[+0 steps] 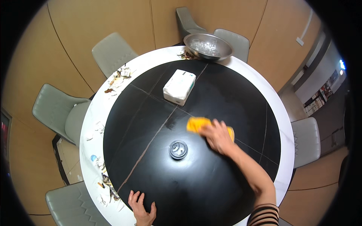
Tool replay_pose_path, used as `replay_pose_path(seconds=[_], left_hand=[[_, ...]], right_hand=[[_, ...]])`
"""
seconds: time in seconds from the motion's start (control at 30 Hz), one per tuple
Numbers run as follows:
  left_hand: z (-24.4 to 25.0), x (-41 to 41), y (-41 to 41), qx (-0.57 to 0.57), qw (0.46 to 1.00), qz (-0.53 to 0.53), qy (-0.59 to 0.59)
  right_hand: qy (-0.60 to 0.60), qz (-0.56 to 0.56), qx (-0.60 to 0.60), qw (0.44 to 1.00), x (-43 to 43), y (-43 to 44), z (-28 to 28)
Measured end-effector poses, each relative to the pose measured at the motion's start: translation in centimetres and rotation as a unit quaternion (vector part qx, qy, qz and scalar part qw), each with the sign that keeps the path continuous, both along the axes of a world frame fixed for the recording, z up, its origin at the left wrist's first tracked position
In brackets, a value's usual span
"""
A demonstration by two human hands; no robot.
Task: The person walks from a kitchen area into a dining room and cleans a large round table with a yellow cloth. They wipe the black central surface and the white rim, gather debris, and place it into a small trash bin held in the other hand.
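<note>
My right hand (pixel 217 136) presses a yellow cloth (pixel 198 124) flat against the black round tabletop (pixel 198 186), right of the middle; the hand is slightly blurred. Fingers apart, my left hand (pixel 142 209) rests at the near left edge of the black surface and holds nothing. Between the two hands sits a dark round ashtray or lid-like dish (pixel 178 149). Farther off lies a white plastic-wrapped pack of tissues (pixel 180 87). A dull smear (pixel 170 123) shows on the black top left of the cloth.
The white outer rim (pixel 93 132) bears crumpled tissues and food scraps (pixel 120 79) along its left side. At the far edge, a steel bowl (pixel 208 46) holds several clear glasses, with more scraps (pixel 187 55) beside it. Grey chairs (pixel 58 113) surround the table.
</note>
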State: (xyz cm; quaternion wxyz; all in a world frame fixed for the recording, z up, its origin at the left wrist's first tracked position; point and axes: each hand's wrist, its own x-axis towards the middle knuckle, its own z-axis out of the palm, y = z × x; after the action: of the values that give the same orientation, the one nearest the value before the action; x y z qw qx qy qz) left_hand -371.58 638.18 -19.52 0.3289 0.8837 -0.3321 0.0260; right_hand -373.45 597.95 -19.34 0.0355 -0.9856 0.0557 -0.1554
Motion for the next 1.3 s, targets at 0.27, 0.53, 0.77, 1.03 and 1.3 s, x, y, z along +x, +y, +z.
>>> replay_pose_path(seconds=[0.27,0.53,0.77,1.03,1.3], left_hand=[[-0.2,-0.3,0.2,-0.033,0.998,-0.015,0.043],[-0.6,-1.3,1.4,-0.096,0.995,-0.005,0.039],[-0.6,-2.3,1.0,-0.115,0.993,-0.013,0.029],[-1.3,-1.0,2.5,-0.154,0.988,0.013,0.014],[-1.6,-1.5,4.7,-0.19,0.982,0.022,0.011]], right_hand=[[0.063,-0.056,-0.014,0.996,-11.6,19.8,1.5],[-0.016,-0.134,0.004,0.991,8.3,26.3,-0.7],[-0.035,-0.353,0.042,0.934,20.3,16.4,-1.5],[-0.039,0.086,0.053,0.994,17.4,28.3,-1.5],[-0.106,-0.09,0.08,0.987,13.9,20.5,0.2]])
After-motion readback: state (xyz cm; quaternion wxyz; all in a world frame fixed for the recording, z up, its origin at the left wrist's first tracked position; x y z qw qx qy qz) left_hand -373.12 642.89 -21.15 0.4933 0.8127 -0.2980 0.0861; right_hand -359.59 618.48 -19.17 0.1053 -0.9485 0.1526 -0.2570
